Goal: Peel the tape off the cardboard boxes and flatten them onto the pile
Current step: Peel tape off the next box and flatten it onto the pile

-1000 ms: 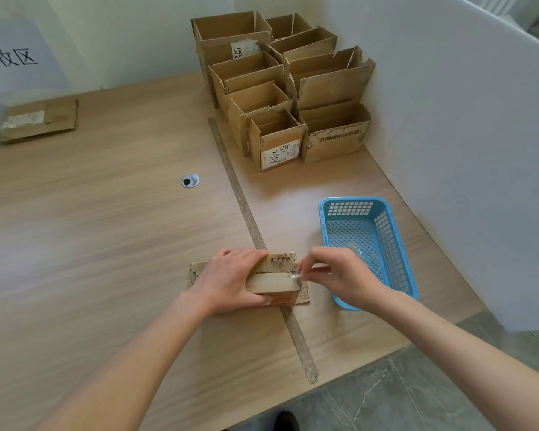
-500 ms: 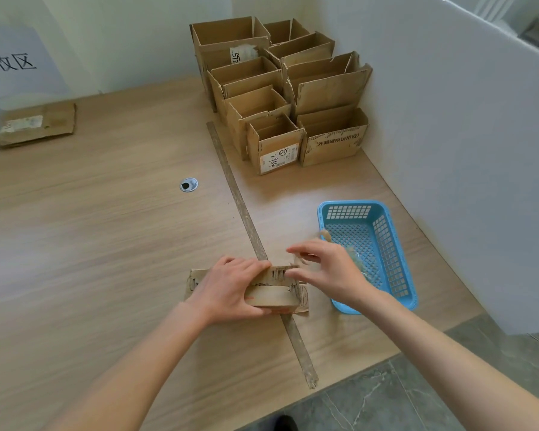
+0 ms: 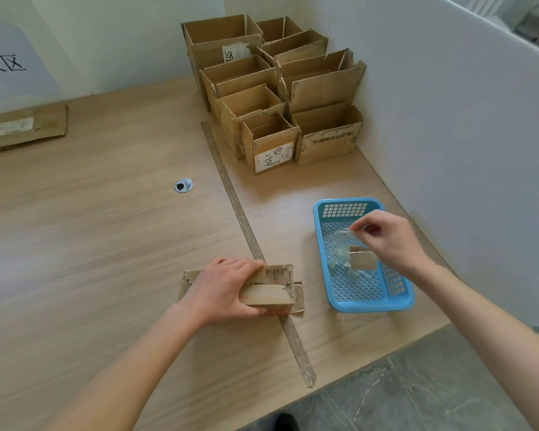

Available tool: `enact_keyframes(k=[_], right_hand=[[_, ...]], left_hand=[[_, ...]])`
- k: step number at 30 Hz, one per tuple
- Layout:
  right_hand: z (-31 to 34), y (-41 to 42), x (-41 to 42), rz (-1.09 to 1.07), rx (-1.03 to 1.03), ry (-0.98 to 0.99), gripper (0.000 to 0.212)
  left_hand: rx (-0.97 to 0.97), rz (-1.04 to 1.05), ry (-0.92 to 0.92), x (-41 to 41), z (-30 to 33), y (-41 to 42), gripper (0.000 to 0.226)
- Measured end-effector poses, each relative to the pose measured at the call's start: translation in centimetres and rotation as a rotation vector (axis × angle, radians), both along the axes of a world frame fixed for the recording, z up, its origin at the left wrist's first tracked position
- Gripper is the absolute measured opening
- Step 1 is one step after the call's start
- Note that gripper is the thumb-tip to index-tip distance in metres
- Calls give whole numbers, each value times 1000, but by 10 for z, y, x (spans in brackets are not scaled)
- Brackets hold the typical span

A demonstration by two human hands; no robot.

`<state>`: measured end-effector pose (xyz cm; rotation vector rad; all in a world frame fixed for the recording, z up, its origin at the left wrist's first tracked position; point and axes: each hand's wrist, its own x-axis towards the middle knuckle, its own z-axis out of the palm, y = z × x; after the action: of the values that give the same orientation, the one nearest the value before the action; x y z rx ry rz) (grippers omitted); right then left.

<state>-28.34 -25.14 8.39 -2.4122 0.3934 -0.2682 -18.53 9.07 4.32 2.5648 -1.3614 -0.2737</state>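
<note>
Head view shows our left hand (image 3: 221, 287) gripping a small brown cardboard box (image 3: 269, 289) lying on its side on the light wooden table (image 3: 91, 244), fingers curled over its top edge and thumb against its near face. A barcode label sits on the box just beyond our fingertips. Our right hand (image 3: 389, 241) hovers over the blue perforated plastic basket (image 3: 371, 301), thumb and forefinger pinching a strip of clear crumpled tape (image 3: 339, 241) that trails down from the fingertips into the basket, with a scrap of brown paper stuck to it. Beyond our left fingers a long metal ruler (image 3: 231, 194) runs away across the table, passing under the box. Farther off stands a cluster of open cardboard boxes (image 3: 274, 91), and a flattened cardboard pile (image 3: 28, 126) lies far to the left.
</note>
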Motion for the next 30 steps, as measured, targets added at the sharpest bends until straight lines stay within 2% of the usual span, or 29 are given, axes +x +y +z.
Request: enact_keyframes(k=[3,6,11,14,17,20,22,25,30], right_hand=[[-10,-9,-14,-68,169,61,9],[-34,-11,-23,-120,198,218,15],[-72,-6,-33,-307,46,322,6],[-80,-4,-34,-365,-101,388,16],[-80,-3,-31,-164,-313,541,6],[-74,-3,-28,92,-440,742,24],[-64,-4,-24,76,-479,718,20],[-46,0,-16,-41,-469,542,15],[-20,18,-4,-40,-495,541,31]], left_hand=[[-9,3,-12,-1,-2,-3,89],[-13,-2,-27,-1,-2,-3,88],[-25,-6,-58,-1,-5,-3,86],[-27,-13,-66,0,-5,-2,85],[-23,-13,-62,0,-5,-2,86],[-23,-6,-52,-1,-5,-2,88],[-12,-1,-33,-2,-3,-2,90],[-2,1,-27,-3,-2,-3,91],[56,6,-26,-3,-3,-3,95]])
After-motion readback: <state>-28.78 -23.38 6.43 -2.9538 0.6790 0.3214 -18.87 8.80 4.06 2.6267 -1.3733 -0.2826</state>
